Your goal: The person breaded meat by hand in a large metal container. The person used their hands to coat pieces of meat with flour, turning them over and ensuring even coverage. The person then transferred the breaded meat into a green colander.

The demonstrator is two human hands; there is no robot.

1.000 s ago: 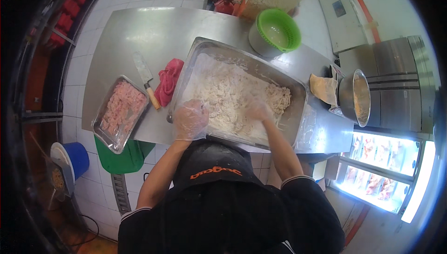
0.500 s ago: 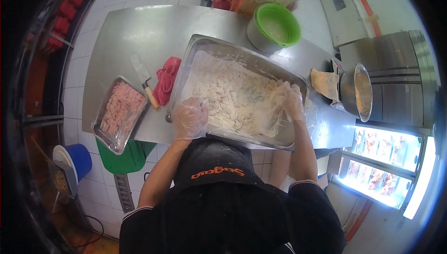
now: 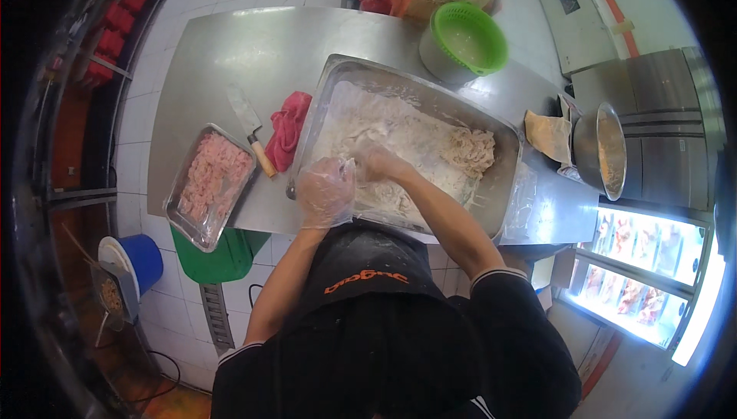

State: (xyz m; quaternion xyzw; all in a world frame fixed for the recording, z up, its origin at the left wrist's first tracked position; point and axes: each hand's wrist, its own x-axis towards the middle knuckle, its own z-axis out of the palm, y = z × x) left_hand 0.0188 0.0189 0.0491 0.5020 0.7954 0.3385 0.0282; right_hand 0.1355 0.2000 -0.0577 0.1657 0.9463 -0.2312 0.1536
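A large deep steel tray (image 3: 503,181) holds white flour (image 3: 384,131) with floured meat pieces (image 3: 468,150) heaped at its right end. My left hand (image 3: 326,189), in a clear plastic glove, is closed over the tray's near left rim. Just right of it, my gloved right hand (image 3: 378,163) reaches down into the flour; its fingers are partly hidden and blurred, so I cannot tell what they hold. To the left, a smaller metal tray (image 3: 181,218) contains raw pink meat pieces (image 3: 211,173).
Between the trays lie a cleaver (image 3: 253,131) with a wooden handle and a red cloth (image 3: 288,131). Beyond the large tray stands a green basket (image 3: 470,39) in a round container. A steel bowl (image 3: 603,150) sits at the right of the steel table (image 3: 230,51).
My right hand has moved left across the tray, from its right end to beside my left hand. Floured pieces now show heaped at the right end. My left hand stays at the rim.
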